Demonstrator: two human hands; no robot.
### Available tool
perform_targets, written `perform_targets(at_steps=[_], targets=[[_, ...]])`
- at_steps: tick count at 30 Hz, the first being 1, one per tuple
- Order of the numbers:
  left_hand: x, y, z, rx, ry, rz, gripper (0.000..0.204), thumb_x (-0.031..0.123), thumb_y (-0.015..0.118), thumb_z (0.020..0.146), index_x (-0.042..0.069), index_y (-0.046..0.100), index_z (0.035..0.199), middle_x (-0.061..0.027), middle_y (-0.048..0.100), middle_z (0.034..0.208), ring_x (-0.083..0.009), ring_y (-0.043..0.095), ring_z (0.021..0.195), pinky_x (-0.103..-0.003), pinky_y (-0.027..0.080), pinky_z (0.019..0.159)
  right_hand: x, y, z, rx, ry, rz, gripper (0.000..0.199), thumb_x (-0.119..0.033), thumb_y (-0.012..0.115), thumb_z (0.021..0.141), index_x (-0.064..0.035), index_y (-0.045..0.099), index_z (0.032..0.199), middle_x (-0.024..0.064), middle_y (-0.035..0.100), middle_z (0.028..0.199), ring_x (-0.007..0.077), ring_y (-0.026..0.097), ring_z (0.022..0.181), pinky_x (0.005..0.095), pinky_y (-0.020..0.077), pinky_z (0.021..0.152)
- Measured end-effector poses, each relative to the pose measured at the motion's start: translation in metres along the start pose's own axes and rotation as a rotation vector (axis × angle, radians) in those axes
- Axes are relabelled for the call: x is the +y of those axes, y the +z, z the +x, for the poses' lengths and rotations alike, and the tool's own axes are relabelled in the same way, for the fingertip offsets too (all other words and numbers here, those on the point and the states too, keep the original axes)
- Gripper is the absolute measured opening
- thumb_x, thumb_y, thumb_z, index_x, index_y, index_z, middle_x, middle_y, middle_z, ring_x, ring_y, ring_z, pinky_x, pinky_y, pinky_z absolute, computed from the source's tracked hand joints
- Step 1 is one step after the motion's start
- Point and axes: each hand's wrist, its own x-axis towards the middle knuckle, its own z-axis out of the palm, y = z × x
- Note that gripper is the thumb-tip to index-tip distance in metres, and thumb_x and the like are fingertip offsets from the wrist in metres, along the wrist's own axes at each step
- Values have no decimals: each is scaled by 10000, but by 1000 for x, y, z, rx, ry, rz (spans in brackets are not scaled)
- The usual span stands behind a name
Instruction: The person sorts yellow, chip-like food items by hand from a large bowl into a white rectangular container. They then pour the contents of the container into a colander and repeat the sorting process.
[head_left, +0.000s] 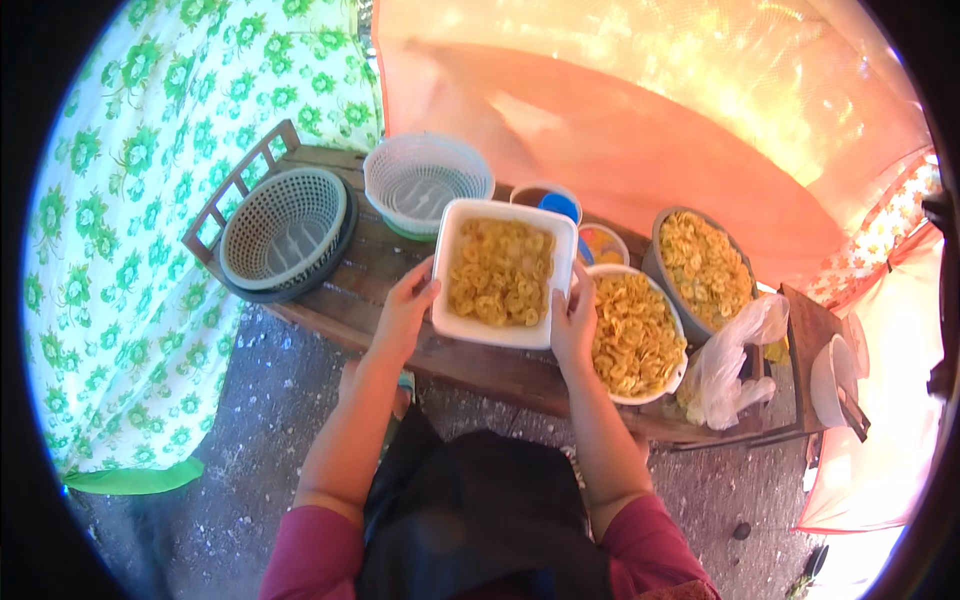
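Between my two hands is a white square plastic tub, raised over the front part of a wooden bench. Yellow fried chips, which look like banana chips, cover its bottom. My left hand grips the tub's left wall, and my right hand grips the right one. Just beside my right hand stands a round white basin heaped with similar chips. Behind that, a grey basin is filled with more of them.
The wooden bench carries stacked grey baskets at left and a white basket at the back. A brown-rimmed bowl holds something blue. Clear plastic bags lie at right, near a white bucket. Orange sheeting hangs behind.
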Motion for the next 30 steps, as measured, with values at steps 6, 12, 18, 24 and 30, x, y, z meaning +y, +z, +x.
perform_targets(at_steps=[6, 12, 18, 24, 30], targets=[[1, 2, -1, 3, 0, -94, 405, 82, 585, 906, -13, 511, 1292, -48, 602, 1058, -106, 556, 948, -238, 448, 807, 0, 1, 0, -4, -13, 4, 464, -78, 597, 855, -65, 474, 1303, 27, 466, 721, 135, 466, 641, 286, 418, 609], [20, 2, -1, -5, -112, -54, 396, 75, 576, 910, -26, 511, 1287, -56, 600, 1078, -101, 550, 952, -235, 452, 801, -11, 0, 1, -51, 54, -52, 466, -69, 577, 864, -63, 461, 1315, 25, 455, 710, 123, 448, 621, 272, 397, 583], [27, 3, 7, -25, -91, -22, 436, 146, 576, 920, 13, 488, 1326, 11, 606, 1007, -61, 553, 798, -217, 446, 688, -22, -2, 14, -172, 117, -162, 506, -7, 565, 856, -82, 431, 1338, 18, 441, 709, 118, 442, 630, 264, 392, 581], [25, -2, 19, -89, 1, -71, 427, 156, 576, 920, 20, 501, 1318, -1, 610, 1026, -66, 567, 858, -215, 444, 745, -20, 4, 21, -77, 15, -67, 493, -27, 573, 845, -68, 447, 1320, 32, 450, 689, 139, 461, 632, 289, 408, 596], [19, -4, 20, -28, 6, -106, 380, 86, 582, 902, -19, 540, 1265, -40, 613, 1079, -103, 545, 916, -238, 431, 845, -19, 3, 12, 17, -2, 29, 475, -32, 597, 834, -44, 477, 1293, 29, 502, 773, 111, 483, 682, 252, 424, 636]])
